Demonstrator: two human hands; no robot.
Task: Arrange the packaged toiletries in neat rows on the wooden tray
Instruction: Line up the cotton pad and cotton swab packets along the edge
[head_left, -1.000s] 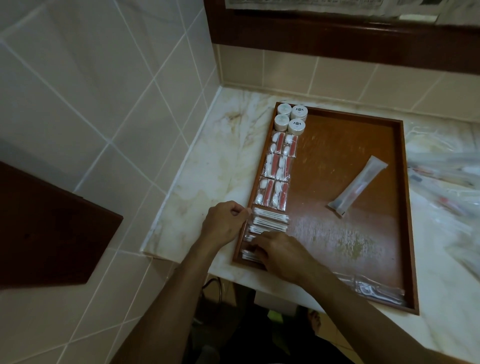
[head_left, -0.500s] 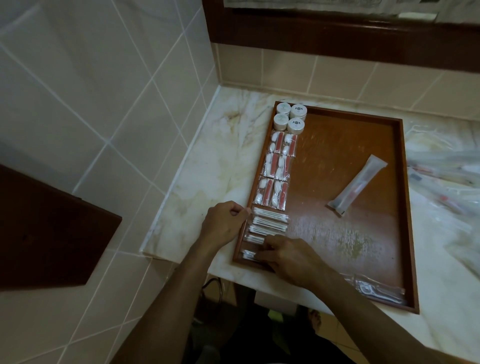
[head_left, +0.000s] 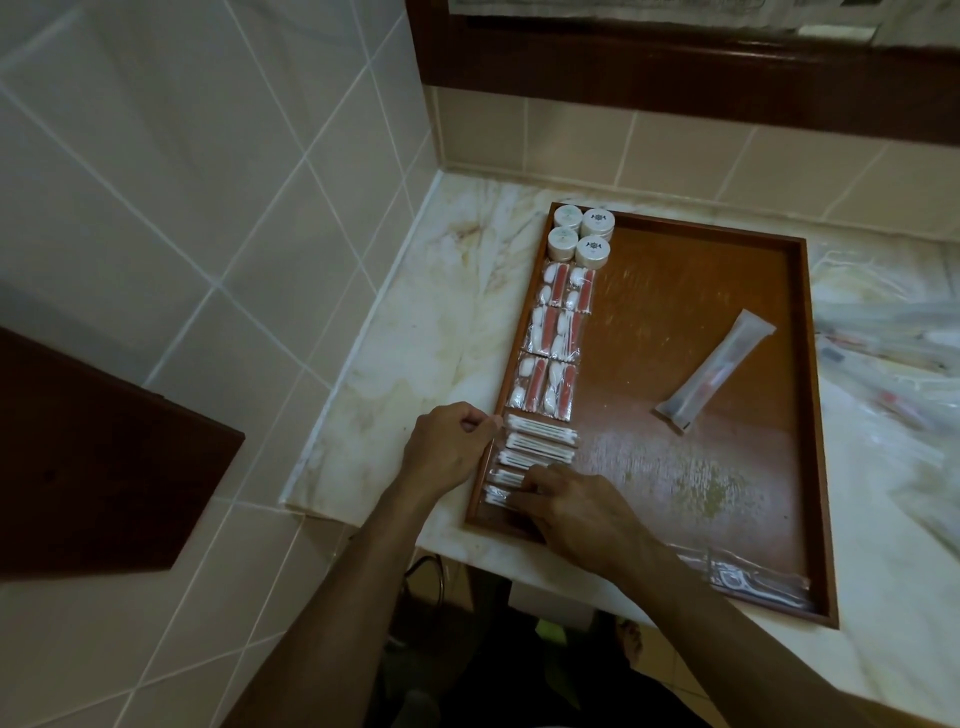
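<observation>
Head view, right hand: right hand (head_left: 574, 512) lies inside the near-left corner of the brown wooden tray (head_left: 810, 426), fingers bent down onto the nearest clear packets of white cotton swabs (head_left: 537, 446); whether it pinches one I cannot tell.
Left hand: left hand (head_left: 447, 449) sits at the tray's left rim, fingers curled, thumb and forefinger pinched at the rim beside the farthest swab packet; what they hold is not clear.
Swab packets: five in a stack along the tray's left side.
Beyond them: six clear packets with red strips and white pads (head_left: 556, 338), in pairs.
Tray's far-left corner: four small round white jars (head_left: 579, 240).
Tray's middle right: frosted toothbrush sachet (head_left: 714, 376), lying askew.
Tray's near-right corner: clear flat packet (head_left: 748, 579).
Under tray: pale marble counter (head_left: 415, 353).
</observation>
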